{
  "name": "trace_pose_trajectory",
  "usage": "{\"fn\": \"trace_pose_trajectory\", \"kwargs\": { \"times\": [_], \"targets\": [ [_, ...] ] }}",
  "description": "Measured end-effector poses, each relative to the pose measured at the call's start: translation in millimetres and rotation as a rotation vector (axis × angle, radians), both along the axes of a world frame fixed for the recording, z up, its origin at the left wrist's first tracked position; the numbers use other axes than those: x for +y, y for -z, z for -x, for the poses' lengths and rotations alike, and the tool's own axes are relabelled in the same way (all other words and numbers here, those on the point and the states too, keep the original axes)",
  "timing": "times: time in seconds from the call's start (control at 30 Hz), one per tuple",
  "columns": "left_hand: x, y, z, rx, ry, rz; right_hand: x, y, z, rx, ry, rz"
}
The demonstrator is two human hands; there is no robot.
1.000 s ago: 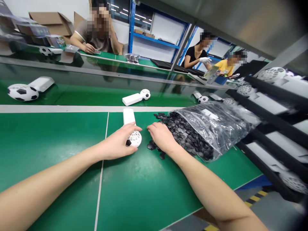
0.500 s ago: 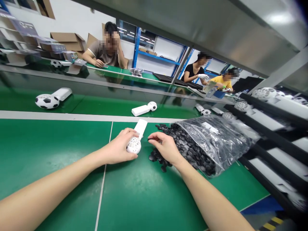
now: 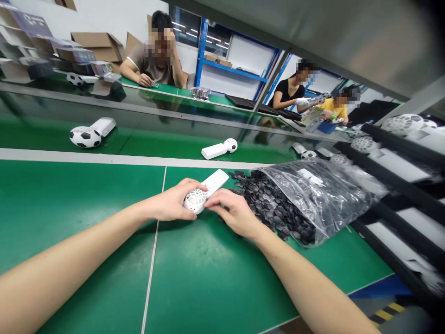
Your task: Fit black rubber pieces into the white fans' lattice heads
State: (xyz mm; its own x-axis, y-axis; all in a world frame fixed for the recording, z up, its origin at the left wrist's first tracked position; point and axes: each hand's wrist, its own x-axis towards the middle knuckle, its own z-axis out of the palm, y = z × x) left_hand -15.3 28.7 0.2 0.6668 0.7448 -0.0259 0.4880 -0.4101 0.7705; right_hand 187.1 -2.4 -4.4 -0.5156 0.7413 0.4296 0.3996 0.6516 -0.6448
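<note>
My left hand (image 3: 177, 199) is wrapped round the ball-shaped, latticed head of a white handheld fan (image 3: 195, 201), which rests on the green table. The fan's flat white handle (image 3: 216, 181) points away to the upper right. Against the right side of the ball, my right hand (image 3: 231, 211) has thumb and fingers pinched together; the small black piece between them is hidden by the fingertips. Just beyond that hand, many loose black pieces (image 3: 267, 204) spill from an open clear plastic bag (image 3: 333, 199).
Behind a pale strip lie white fans with black-patched football heads (image 3: 85, 137) (image 3: 231, 145). Black trays (image 3: 392, 195) holding white fans are stacked at right. A metal shelf (image 3: 313, 28) hangs overhead. Several people (image 3: 153, 60) sit across the line.
My right hand has moved left from beside the black pieces to the fan's ball head, bringing a black piece. The fan has turned in my left hand, its handle swinging further right.
</note>
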Motion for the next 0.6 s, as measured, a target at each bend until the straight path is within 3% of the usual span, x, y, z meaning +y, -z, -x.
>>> {"fn": "trace_pose_trajectory", "kwargs": {
  "times": [0.4, 0.6],
  "targets": [
    [-11, 9.8, -13, -0.118, -0.047, -0.001, -8, 6.5, 11, 0.002, 0.025, -0.156],
    [-9, 8.1, -11, -0.127, -0.013, 0.022, -6, 11.4, 14, 0.089, 0.082, -0.048]
  ]
}}
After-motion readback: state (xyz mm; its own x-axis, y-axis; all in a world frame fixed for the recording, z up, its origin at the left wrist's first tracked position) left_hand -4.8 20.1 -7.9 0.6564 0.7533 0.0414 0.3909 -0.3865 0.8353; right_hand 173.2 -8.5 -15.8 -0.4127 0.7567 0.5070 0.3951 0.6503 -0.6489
